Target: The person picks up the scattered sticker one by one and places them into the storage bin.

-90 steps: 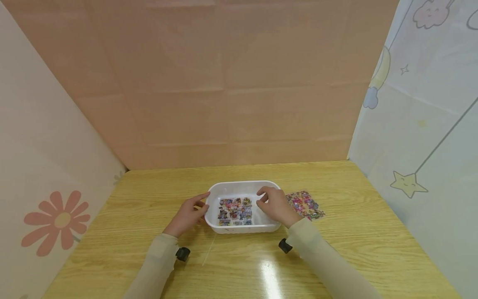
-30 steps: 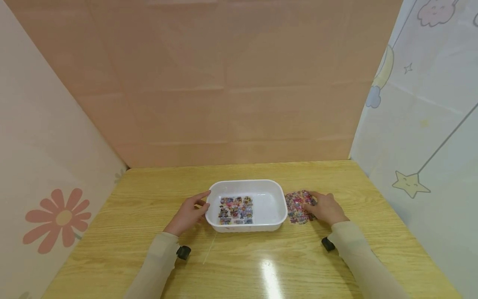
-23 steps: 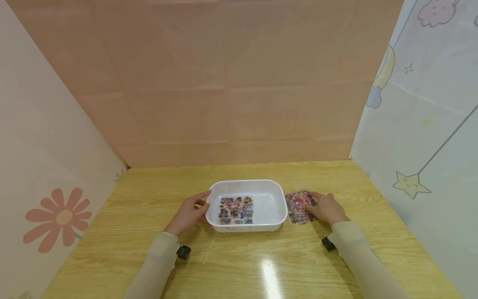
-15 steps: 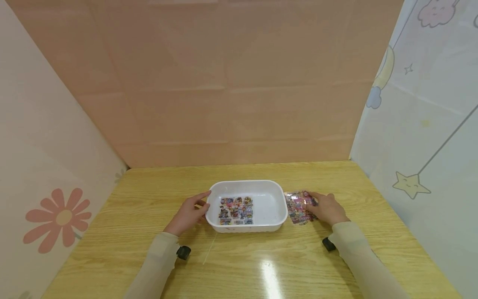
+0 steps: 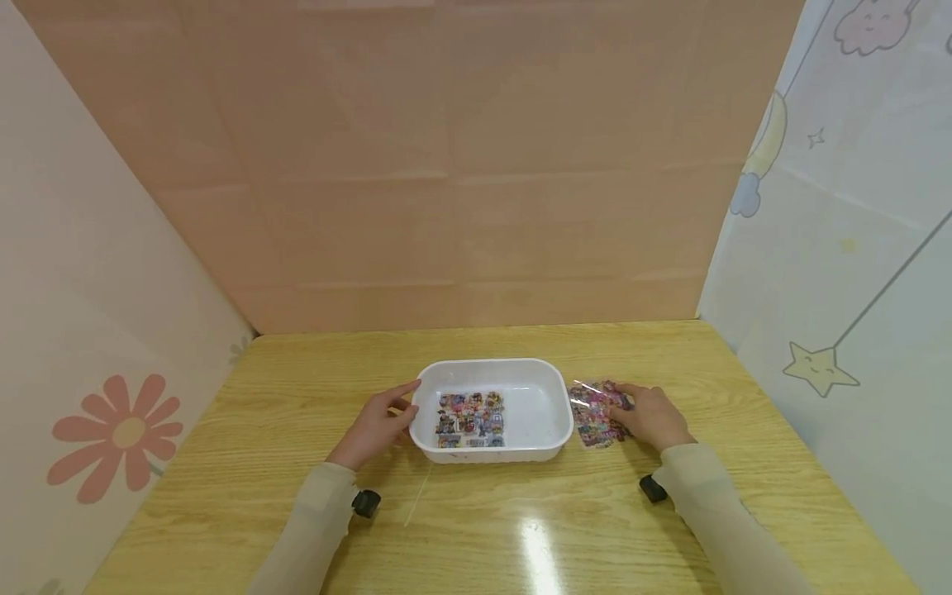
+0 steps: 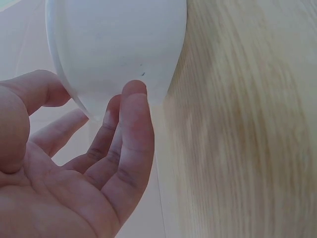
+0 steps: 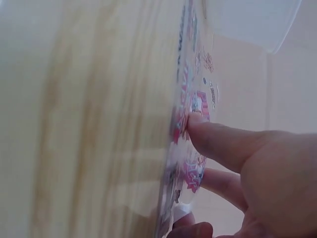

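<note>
A white plastic tray [image 5: 535, 413] stands on the table, with clear sheets of small cartoon stickers [image 5: 470, 420] lying in its left half. My left hand [image 5: 378, 423] holds the tray's left end; in the left wrist view its curved fingers [image 6: 136, 134] touch the outer wall near the rim. Right of the tray are clear sticker sheets [image 5: 595, 417] with pink and multicoloured prints. My right hand [image 5: 652, 416] pinches a sheet at its right edge. In the right wrist view the thumb [image 7: 223, 141] presses on its printed face, the other fingers partly hidden at the edge.
The wood-grain table [image 5: 476, 529] carries a thin pale strip [image 5: 418, 496] in front of the tray. An orange-brown backdrop [image 5: 446, 207] rises behind, with patterned white side panels [image 5: 840, 248]. A black wrist camera [image 5: 365, 503] sits under the left wrist.
My right hand has moved from above the tray to the sticker sheets on the right. The sheet there now shows bright glare lines and a shifted surface. My left hand stays at the tray.
</note>
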`<state>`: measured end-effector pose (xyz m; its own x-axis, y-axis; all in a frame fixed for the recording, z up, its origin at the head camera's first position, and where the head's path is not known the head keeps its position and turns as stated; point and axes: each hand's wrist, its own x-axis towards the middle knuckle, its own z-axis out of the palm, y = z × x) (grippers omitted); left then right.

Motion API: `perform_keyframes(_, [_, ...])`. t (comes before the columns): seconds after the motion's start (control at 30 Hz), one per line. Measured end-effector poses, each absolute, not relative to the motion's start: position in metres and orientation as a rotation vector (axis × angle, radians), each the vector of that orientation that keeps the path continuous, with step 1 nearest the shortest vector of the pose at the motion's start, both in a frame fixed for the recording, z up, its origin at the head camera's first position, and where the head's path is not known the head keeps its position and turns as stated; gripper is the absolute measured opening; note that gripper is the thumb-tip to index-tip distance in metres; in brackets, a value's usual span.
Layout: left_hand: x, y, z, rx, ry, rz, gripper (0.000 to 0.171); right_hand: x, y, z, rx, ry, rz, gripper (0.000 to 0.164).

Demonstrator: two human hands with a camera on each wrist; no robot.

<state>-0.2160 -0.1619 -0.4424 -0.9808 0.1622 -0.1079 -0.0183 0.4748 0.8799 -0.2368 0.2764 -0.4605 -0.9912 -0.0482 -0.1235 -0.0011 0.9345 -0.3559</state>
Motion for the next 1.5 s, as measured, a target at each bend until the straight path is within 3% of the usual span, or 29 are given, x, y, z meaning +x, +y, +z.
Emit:
perform_keyframes(0.53, [-0.217, -0.161, -0.445, 0.144, 2.557, 1.527, 0.046, -0.232, 0.276, -0.457, 0.156, 2.945, -0.699, 0.065])
perform_keyframes(0.83, [-0.217, -0.162, -0.445, 0.149, 2.547, 1.529, 0.046, -0.23, 0.28, -0.453, 0.225, 2.949, -0.803, 0.025])
perform_keyframes(1.5, [-0.216, -0.161, -0.444, 0.137, 2.559, 1.525, 0.046, -0.228, 0.283, -0.447, 0.208, 2.942, -1.084, 0.03])
